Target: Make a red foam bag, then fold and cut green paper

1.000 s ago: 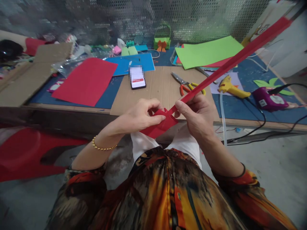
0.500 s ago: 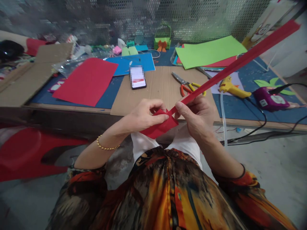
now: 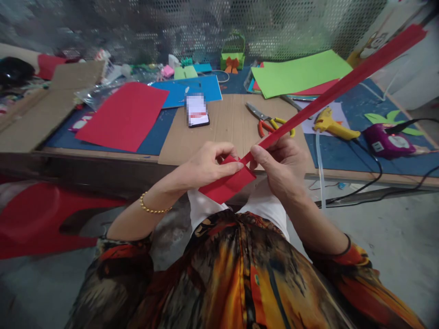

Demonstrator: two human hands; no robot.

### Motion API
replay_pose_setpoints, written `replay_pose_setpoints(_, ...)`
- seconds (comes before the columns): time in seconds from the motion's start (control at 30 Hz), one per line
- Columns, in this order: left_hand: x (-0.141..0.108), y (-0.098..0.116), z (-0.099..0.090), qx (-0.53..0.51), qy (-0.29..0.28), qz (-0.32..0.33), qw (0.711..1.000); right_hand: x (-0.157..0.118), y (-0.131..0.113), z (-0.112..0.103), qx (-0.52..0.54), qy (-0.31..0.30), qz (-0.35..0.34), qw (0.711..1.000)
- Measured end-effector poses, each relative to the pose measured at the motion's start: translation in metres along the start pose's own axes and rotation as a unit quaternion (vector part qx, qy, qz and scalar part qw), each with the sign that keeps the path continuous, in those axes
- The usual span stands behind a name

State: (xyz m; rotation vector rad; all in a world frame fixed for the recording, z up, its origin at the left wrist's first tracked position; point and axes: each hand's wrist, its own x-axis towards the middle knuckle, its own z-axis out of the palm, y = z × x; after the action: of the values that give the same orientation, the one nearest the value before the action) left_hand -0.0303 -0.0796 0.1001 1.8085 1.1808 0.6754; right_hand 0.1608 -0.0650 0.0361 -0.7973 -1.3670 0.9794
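My left hand [image 3: 214,165] is closed on a small folded red paper piece [image 3: 228,183], its thumb pressed on the top near the edge. My right hand [image 3: 283,165] pinches a long narrow red paper strip [image 3: 329,101] between thumb and fingers. From the pinch the strip rises far to the upper right, while its lower end meets the folded piece beside my left thumb. Whether the two are joined there I cannot tell. Both hands are above my lap, at the front edge of the table.
On the cardboard [image 3: 222,123] lie a phone [image 3: 197,112] and scissors [image 3: 257,116] beside orange-and-yellow-handled pliers [image 3: 274,125]. A yellow glue gun [image 3: 334,125] with a trailing cord is at the right, near a purple power socket [image 3: 389,139]. Red paper [image 3: 125,116] and green paper [image 3: 302,73] lie farther back.
The folded red piece has turned slightly, and more of its flat face shows. The strip's far end has shifted a little up and left. Both hands keep their hold.
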Motion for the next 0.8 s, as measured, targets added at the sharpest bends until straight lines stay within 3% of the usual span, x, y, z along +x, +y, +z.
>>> replay_pose_setpoints(0.8, -0.0011, -0.0031, -0.0008, 0.001, 0.003, 0.004, 1.000, 0.0024, 0.0043, 0.0002, 0.007, 0.007, 0.012, 1.000)
